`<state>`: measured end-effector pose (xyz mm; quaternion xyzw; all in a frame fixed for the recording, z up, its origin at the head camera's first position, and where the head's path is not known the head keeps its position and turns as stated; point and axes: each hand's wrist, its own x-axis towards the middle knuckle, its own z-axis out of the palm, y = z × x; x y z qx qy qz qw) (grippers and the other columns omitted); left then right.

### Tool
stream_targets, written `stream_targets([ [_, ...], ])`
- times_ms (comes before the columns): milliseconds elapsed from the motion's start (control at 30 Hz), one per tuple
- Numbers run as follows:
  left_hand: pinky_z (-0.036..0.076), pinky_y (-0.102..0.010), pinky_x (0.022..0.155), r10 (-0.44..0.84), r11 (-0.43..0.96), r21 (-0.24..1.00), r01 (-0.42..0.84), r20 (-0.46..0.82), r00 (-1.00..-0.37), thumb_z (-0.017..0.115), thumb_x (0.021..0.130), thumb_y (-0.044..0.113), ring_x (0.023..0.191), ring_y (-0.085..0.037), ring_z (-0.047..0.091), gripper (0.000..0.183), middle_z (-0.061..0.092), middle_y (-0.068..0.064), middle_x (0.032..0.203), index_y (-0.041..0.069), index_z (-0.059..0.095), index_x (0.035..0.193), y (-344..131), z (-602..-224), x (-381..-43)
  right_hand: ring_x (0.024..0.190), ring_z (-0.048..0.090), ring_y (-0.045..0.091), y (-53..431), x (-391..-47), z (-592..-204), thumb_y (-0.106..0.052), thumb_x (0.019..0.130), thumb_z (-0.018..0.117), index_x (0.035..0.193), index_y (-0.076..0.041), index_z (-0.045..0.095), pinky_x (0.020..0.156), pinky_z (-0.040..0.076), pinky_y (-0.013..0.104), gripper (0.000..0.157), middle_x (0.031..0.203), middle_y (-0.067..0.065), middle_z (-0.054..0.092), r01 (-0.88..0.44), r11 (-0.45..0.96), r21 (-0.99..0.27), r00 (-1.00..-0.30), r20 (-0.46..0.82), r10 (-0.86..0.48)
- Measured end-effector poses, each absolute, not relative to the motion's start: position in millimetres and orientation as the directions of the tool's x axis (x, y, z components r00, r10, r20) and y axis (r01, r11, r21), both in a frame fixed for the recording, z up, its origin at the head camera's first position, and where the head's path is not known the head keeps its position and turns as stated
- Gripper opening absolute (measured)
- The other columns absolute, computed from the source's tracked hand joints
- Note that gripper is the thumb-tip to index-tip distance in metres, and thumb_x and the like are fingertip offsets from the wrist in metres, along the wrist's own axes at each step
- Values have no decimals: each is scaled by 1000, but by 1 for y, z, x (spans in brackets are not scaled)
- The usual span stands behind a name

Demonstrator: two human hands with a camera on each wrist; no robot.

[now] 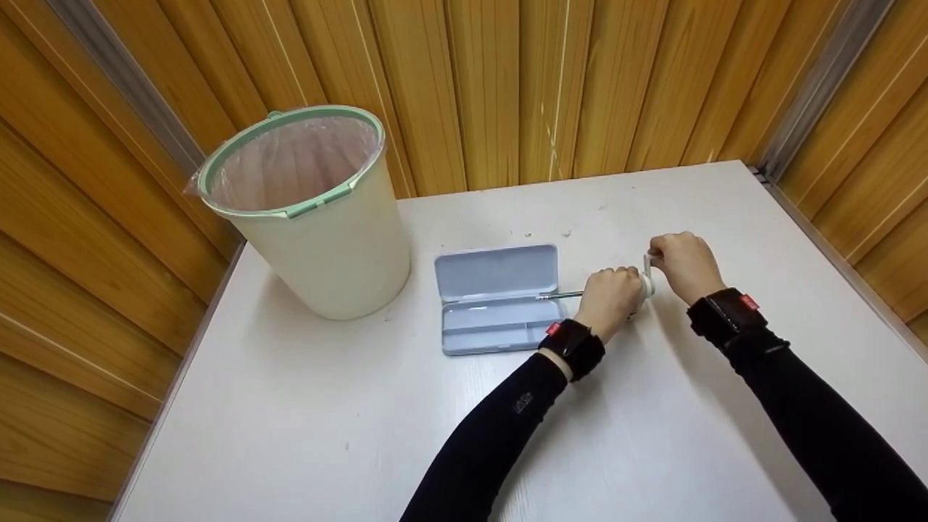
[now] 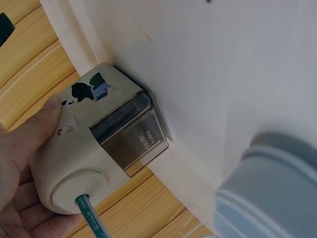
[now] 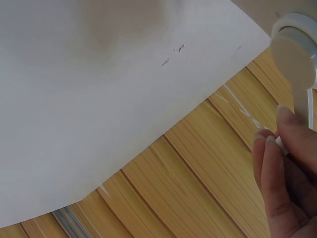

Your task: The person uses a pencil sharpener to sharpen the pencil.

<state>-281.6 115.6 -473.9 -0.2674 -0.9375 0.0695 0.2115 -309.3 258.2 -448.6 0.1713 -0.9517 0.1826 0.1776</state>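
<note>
In the left wrist view a white hand-crank pencil sharpener (image 2: 74,134) with dark printed patches and a clear shavings drawer (image 2: 131,136) stands on the table. My left hand (image 1: 611,297) grips its body from above, fingers wrapped round it. A green pencil (image 2: 91,218) sticks out of the round front hole; its tip is hidden inside. On the opposite side, my right hand (image 1: 685,262) pinches the small knob of the crank handle (image 3: 301,101) between thumb and fingers. An open light-blue pencil case (image 1: 496,272) lies left of the sharpener, the pencil's end reaching over its edge.
A cream bucket (image 1: 341,254) with a green rim and a plastic liner stands at the back left. Small crumbs (image 1: 567,233) lie on the white table (image 1: 326,406) behind the case. Wood-patterned walls (image 1: 478,94) border the table at the back and sides.
</note>
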Motion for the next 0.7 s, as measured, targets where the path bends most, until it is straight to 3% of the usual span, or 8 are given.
stream_targets([
  [233,55,-20,61,535,845,-224,486,362,-763,59,91,17,71,-6,67,15,71,9,84,19,71,99,113,-476,-283,72,65,46,258,-319,-458,6,77,73,80,7,69,67,50,56,6,79,26,70,-407,869,-283,-873,400,-279],
  [700,54,-17,62,538,842,-248,479,328,-777,58,94,16,73,-5,66,18,71,10,89,18,71,106,113,-474,-283,71,64,40,262,-328,-478,10,78,71,74,7,68,68,51,53,5,76,24,69,-389,856,-341,-913,266,-309],
])
